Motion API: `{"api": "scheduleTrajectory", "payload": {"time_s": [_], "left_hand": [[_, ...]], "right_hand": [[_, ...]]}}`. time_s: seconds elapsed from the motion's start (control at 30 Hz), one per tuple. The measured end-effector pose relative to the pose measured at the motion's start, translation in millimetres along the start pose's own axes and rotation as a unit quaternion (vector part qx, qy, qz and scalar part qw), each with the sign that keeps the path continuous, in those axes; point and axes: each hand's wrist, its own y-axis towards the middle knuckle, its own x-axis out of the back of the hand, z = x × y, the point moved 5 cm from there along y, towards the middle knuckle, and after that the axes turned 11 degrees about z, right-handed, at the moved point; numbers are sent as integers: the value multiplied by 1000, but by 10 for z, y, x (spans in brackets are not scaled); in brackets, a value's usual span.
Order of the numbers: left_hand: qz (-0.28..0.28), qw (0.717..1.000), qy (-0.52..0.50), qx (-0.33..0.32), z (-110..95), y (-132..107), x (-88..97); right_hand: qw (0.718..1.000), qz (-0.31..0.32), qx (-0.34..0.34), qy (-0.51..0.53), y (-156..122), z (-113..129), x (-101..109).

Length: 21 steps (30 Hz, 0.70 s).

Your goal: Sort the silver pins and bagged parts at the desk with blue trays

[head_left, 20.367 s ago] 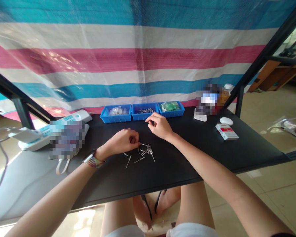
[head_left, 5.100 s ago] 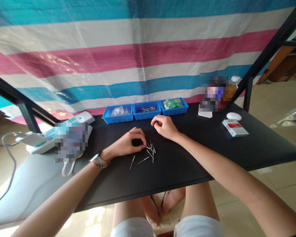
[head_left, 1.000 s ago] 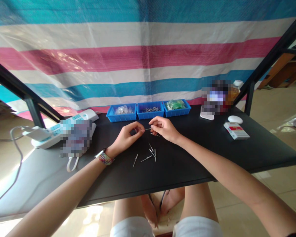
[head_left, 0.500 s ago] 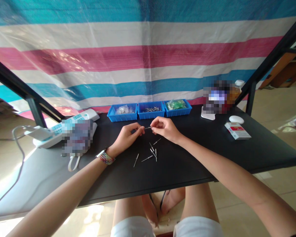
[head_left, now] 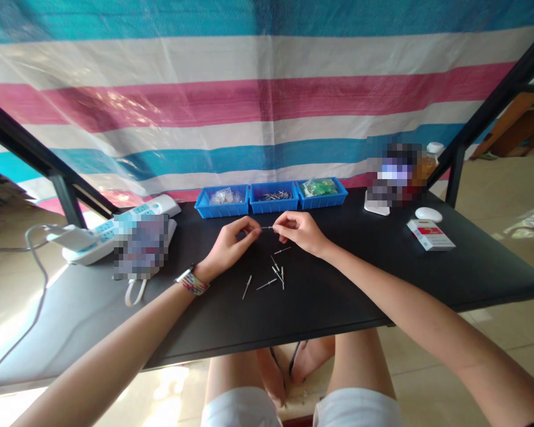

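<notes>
Between my two hands a thin metal blind rivet (head_left: pixel 267 228) is held level above the black table. My left hand (head_left: pixel 237 240) pinches one end, thumb against fingers. The other end sits in the fingertips of my right hand (head_left: pixel 300 231), also closed. Below them several loose blind rivets (head_left: pixel 267 284) lie scattered on the table top. Behind the hands stands a blue bin (head_left: pixel 273 207) with more rivets in it. To its left is a blue bin (head_left: pixel 222 210) with clear plastic bags, and to its right one (head_left: pixel 323 201) with a green packet.
A white power strip (head_left: pixel 120 228) with a plugged-in charger and cable lies at the left, beside a blurred device (head_left: pixel 142 246). At the right are a small red-and-white box (head_left: pixel 431 235), a white oval object (head_left: pixel 428 214) and a bottle (head_left: pixel 434 157). A striped sheet (head_left: pixel 267 107) hangs behind.
Both hands keep hold of the rivet, which now lies more level. My right fingers have shifted slightly along it. The view has moved a little.
</notes>
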Motion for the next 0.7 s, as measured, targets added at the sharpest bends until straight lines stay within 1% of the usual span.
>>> {"api": "scheduleTrajectory", "payload": {"time_s": [0.1, 0.23, 0.4, 0.47, 0.53, 0.6, 0.63, 0.7], "left_hand": [[-4, 1000, 12, -9, 3, 4, 3], [-7, 998, 47, -31, 2, 13, 5], [1, 998, 49, -26, 16, 15, 1], [9, 999, 35, -18, 22, 13, -3], [18, 999, 25, -10, 18, 15, -10], [25, 999, 21, -8, 4, 19, -16], [29, 999, 21, -8, -3, 23, -20], [30, 999, 23, -8, -11, 30, -21]], "right_hand": [[1000, -1, -5, 6, 11, -9, -4], [998, -4, -11, 58, -4, 10, -27], [998, 11, -8, 65, -26, 62, -53], [999, -19, 10, 50, 16, 87, 14], [995, -87, 35, 22, 87, 112, 150], [987, -154, 47, -15, 165, 119, 305], [984, -171, 43, -38, 202, 114, 369], [978, -182, 31, -95, 248, 99, 470]]}}
